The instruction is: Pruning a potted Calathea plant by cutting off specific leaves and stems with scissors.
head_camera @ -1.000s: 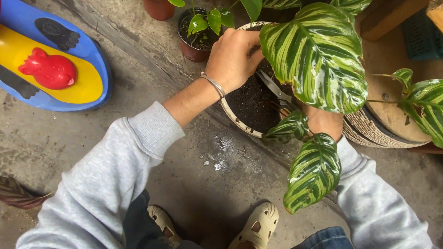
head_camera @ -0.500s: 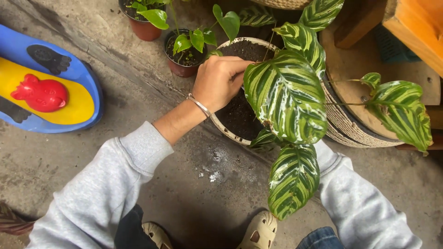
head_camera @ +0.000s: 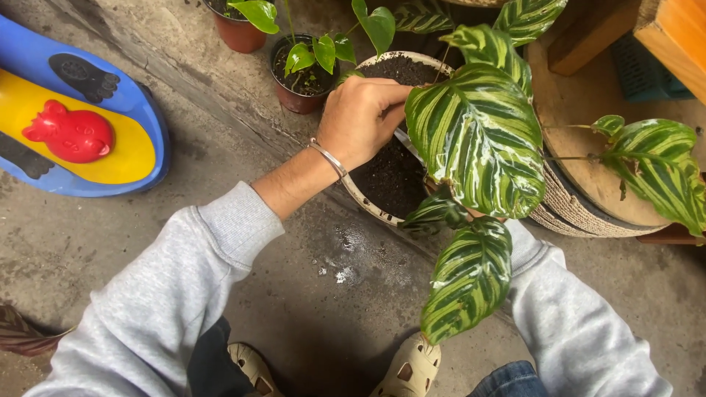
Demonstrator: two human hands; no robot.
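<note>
My left hand point(head_camera: 362, 117) hovers over the dark soil of a round white pot point(head_camera: 360, 202), with a thin metal bangle on its wrist. Its fingers are curled and the tips disappear behind a big green leaf with white stripes point(head_camera: 476, 136), so I cannot tell whether they grip anything. A second striped leaf point(head_camera: 467, 283) hangs low over the pot's near rim. My right hand is hidden under these leaves; only its grey sleeve point(head_camera: 577, 316) shows, reaching in from the lower right.
Two small brown pots with green seedlings point(head_camera: 309, 70) stand behind the white pot. A blue and yellow plastic toy point(head_camera: 73, 132) lies at the left. A woven round basket point(head_camera: 588, 198) and wooden pieces are at the right. Spilled soil specks point(head_camera: 346, 257) dot the concrete floor near my sandals.
My left hand has shifted across the pot's soil toward the base of the striped leaves. My right hand, seen under the leaves a second ago, is now covered by them.
</note>
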